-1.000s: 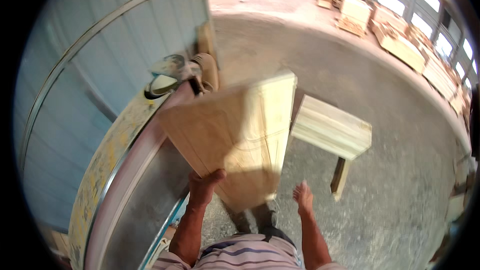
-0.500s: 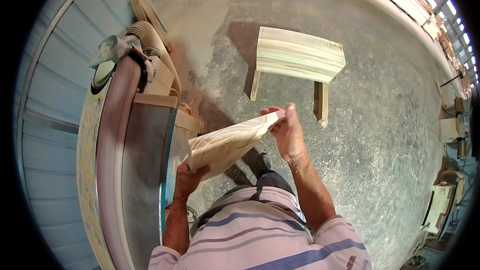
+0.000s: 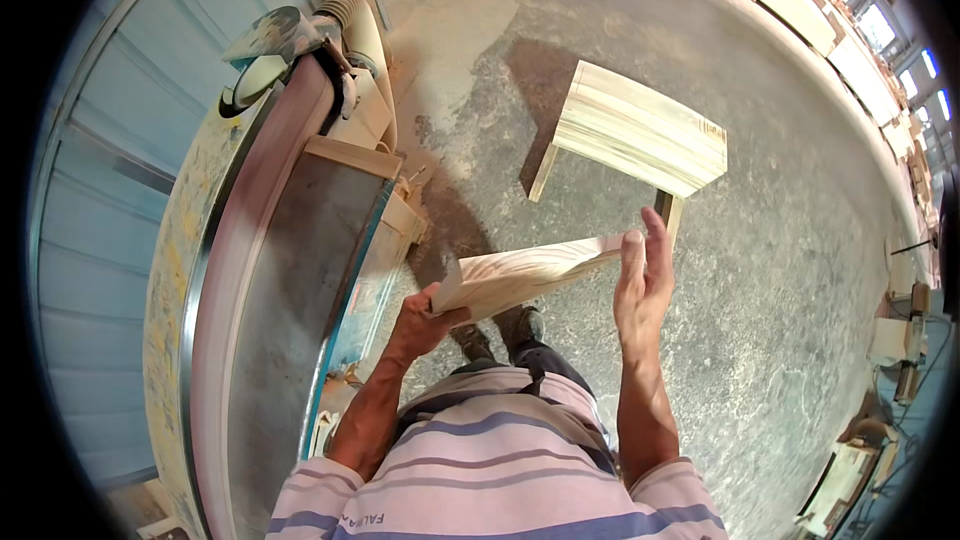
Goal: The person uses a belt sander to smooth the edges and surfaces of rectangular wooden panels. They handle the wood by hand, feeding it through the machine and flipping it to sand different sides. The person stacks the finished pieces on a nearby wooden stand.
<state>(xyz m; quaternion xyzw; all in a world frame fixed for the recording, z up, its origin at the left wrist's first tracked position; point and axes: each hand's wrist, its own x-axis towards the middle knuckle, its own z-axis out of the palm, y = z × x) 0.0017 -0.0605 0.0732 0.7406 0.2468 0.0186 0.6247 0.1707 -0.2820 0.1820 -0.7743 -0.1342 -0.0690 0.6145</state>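
Note:
A pale wooden board [image 3: 540, 275] with curved grain along its edge is held tilted in front of my body. My left hand [image 3: 422, 325] grips its left end, thumb on the near face and fingers round the edge. At the board's right end my right hand [image 3: 643, 285] is open, its fingers stretched up and the thumb side against or just beside the wood. To my left stands a belt sander with a long reddish belt [image 3: 250, 230] and a grey metal table [image 3: 285, 310]. The board is apart from the belt.
Beyond my hands, pale boards [image 3: 640, 125] lie side by side on a low wooden stand [image 3: 543, 172]. A ribbed hose [image 3: 350, 15] runs at the sander's far end, beside a blue panelled wall [image 3: 100, 210]. Stacked timber [image 3: 790, 5] lines the far right.
The board has shifted right and turned more edge-on to me. My right hand's fingers have come out from behind its end and straightened. The view has turned slightly.

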